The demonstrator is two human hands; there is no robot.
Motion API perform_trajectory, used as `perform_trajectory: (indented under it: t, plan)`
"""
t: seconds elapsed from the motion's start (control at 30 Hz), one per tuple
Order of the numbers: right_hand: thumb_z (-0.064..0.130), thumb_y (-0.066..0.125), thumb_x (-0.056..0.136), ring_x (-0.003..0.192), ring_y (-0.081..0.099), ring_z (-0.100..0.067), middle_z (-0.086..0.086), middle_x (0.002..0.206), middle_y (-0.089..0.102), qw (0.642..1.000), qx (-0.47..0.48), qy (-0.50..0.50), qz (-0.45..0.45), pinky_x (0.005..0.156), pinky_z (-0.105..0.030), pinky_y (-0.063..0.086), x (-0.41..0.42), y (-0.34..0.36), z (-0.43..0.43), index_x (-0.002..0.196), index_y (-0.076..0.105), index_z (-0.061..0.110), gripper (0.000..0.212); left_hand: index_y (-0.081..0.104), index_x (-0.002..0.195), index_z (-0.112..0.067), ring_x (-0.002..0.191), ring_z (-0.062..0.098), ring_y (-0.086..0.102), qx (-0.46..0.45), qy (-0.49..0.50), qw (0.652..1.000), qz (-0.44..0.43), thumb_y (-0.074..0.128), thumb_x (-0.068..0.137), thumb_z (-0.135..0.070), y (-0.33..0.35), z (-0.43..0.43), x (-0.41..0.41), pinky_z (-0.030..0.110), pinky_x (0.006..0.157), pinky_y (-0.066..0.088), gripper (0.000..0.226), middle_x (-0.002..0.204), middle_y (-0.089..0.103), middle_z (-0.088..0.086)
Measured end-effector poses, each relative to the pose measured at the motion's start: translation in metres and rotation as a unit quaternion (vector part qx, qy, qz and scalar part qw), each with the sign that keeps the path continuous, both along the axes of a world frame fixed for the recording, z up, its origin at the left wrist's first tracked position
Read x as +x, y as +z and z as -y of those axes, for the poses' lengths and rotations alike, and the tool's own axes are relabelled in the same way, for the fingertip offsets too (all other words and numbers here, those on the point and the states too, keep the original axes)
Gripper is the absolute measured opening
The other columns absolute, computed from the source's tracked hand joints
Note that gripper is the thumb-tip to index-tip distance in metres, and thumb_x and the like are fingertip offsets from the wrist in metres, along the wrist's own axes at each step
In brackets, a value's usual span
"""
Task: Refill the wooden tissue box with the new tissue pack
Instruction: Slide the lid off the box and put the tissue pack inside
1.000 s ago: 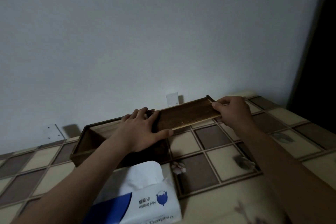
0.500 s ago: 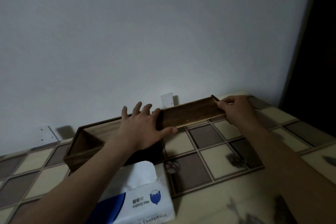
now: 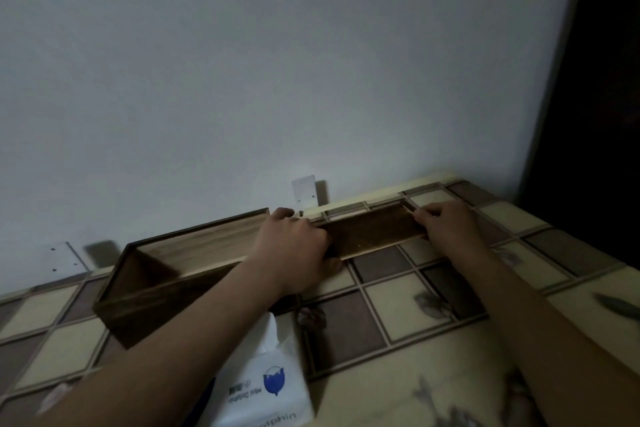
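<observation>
The right hand (image 3: 446,229) pinches the far end of the sliding lid (image 3: 374,234), fingers closed on its edge, and the lid is drawn out most of its length to the right of the wooden box (image 3: 152,291). The left hand (image 3: 294,250) is closed around the right end of the box, just where the lid leaves it, with the fingers curled over the top and the thumb below; it seems to steady the box. The box lies on the table (image 3: 408,308) close to the wall (image 3: 277,62), and its inside is open to view and looks empty. The tissue pack (image 3: 266,388), white with a blue mark, lies on the table in front of the box, partly under the left forearm, and nobody holds it. A white plate (image 3: 304,191) is fixed on the wall just behind the box. I judge that the step in hand is opening the box, and it is almost done. The next move, I think, calls for pulling the lid fully free and putting it down beside the box, then taking the pack and placing it inside with the opening upward, so that the tissues can come through the lid.
</observation>
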State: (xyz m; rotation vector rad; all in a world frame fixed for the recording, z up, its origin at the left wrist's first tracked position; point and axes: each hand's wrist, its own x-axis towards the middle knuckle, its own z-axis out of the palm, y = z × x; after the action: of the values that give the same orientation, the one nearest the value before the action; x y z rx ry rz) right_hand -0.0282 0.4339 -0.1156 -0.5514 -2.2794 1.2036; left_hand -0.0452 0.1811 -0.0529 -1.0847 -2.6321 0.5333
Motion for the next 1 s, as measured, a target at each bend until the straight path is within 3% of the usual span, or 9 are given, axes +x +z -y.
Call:
perform_trajectory:
  t: [0.1, 0.23, 0.47, 0.73, 1.0]
  plan:
    - [0.016, 0.065, 0.089, 0.089, 0.070, -0.031, -0.020, 0.092, 0.075, 1.000, 0.016, -0.002, 0.007, 0.082, -0.040, 0.055, 0.001, -0.005, 0.000, 0.097, 0.076, 0.001, 0.020, 0.067, 0.104, -0.026, 0.096, 0.028, 0.066, -0.018, 0.007, 1.000, -0.006, 0.038, 0.092, -0.064, -0.003, -0.006, 0.003, 0.039, 0.091, 0.039, 0.049, 0.100, 0.070, 0.005]
    - [0.018, 0.064, 0.090, 0.095, 0.069, -0.032, -0.020, 0.101, 0.074, 0.998, 0.055, -0.008, 0.018, 0.083, -0.036, 0.052, 0.003, -0.008, 0.003, 0.103, 0.075, 0.004, 0.023, 0.065, 0.104, -0.023, 0.095, 0.028, 0.065, -0.028, 0.019, 0.999, 0.011, 0.041, 0.094, -0.059, -0.009, -0.014, 0.005, 0.037, 0.073, 0.038, 0.045, 0.104, 0.067, 0.006]
    - [0.026, 0.060, 0.091, 0.097, 0.067, -0.034, -0.022, 0.103, 0.072, 0.992, 0.111, -0.014, 0.050, 0.080, -0.035, 0.050, 0.004, -0.011, 0.005, 0.107, 0.074, 0.008, 0.028, 0.066, 0.106, -0.019, 0.094, 0.031, 0.066, -0.034, 0.019, 0.999, -0.008, 0.048, 0.098, -0.038, -0.020, -0.022, 0.009, 0.036, 0.063, 0.039, 0.027, 0.105, 0.067, 0.008]
    - [0.028, 0.058, 0.092, 0.092, 0.065, -0.038, -0.024, 0.099, 0.069, 0.972, 0.221, -0.044, 0.061, 0.075, -0.037, 0.048, 0.009, -0.014, 0.006, 0.100, 0.074, 0.002, 0.031, 0.062, 0.115, -0.016, 0.101, 0.034, 0.065, -0.017, 0.038, 0.999, 0.028, 0.044, 0.099, -0.014, -0.027, -0.026, 0.015, 0.040, 0.072, 0.048, 0.024, 0.111, 0.065, 0.011]
    - [0.023, 0.054, 0.095, 0.098, 0.060, -0.039, -0.021, 0.105, 0.061, 0.957, 0.269, -0.076, 0.076, 0.077, -0.038, 0.047, 0.008, -0.014, 0.013, 0.101, 0.069, -0.002, 0.030, 0.061, 0.116, -0.013, 0.103, 0.034, 0.063, 0.017, 0.040, 0.997, 0.070, 0.044, 0.099, -0.010, -0.033, -0.023, 0.017, 0.041, 0.074, 0.049, 0.025, 0.113, 0.062, 0.013]
